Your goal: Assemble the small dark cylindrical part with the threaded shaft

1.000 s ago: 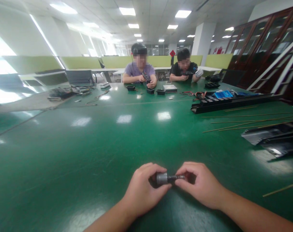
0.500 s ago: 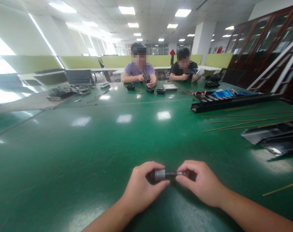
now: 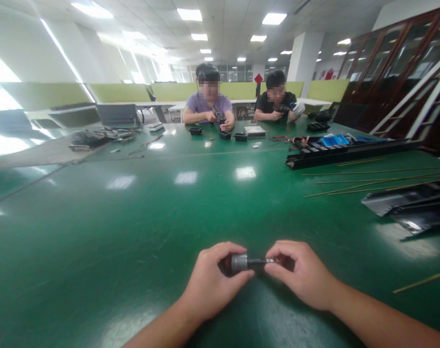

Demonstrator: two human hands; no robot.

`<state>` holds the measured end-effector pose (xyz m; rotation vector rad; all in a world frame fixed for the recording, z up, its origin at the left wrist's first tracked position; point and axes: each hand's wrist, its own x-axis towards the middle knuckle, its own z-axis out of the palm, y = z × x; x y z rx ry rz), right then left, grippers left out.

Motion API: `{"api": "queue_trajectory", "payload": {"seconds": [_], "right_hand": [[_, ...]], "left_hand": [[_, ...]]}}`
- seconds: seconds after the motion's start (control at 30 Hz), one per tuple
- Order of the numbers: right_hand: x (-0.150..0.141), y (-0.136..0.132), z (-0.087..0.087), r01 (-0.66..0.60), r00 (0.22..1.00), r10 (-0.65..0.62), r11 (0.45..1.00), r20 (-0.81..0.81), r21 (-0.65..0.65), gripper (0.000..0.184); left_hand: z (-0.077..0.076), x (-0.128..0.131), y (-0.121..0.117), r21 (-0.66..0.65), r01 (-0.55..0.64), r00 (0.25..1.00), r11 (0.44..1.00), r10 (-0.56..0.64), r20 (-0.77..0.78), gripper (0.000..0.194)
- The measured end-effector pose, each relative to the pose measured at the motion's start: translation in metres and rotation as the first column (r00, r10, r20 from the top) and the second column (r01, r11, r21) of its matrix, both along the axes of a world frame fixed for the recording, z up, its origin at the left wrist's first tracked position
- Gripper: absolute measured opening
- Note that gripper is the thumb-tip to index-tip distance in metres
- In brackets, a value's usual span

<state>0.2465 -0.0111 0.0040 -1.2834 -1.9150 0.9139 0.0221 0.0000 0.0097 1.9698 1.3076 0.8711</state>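
Note:
A grey metal cylinder with a thin dark shaft (image 3: 239,262) lies level between my two hands, just above or on the green tabletop. The thumb and fingers of my left hand (image 3: 215,273) curve around its thick cylindrical end. At the opposite end, my right hand (image 3: 302,274) pinches the tip of the shaft between thumb and fingertips. Part of the thick end is hidden in my left palm, and the shaft's tip is covered by my right fingers. Its exact kind I cannot make out.
The green table (image 3: 133,227) stretches to two people across from me, both handling tools. Near them are small black boxes (image 3: 241,137). To the right lie a long black metal channel (image 3: 336,155), thin brass-coloured rods (image 3: 365,182) and more dark channel pieces (image 3: 404,200). Clutter (image 3: 96,137) sits far left.
My hands keep almost the same place and grip on the piece. The shaft looks slightly turned, its light markings less visible. The view has shifted very slightly.

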Motion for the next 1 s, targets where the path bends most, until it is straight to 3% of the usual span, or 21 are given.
{"api": "queue_trajectory", "payload": {"seconds": [1.0], "right_hand": [[0.0015, 0.0005, -0.0005, 0.009, 1.0, -0.009, 1.0, 0.011, 0.015, 0.012]], "left_hand": [[0.0021, 0.001, 0.0004, -0.023, -0.009, 1.0, 1.0, 0.009, 0.012, 0.024]]}}
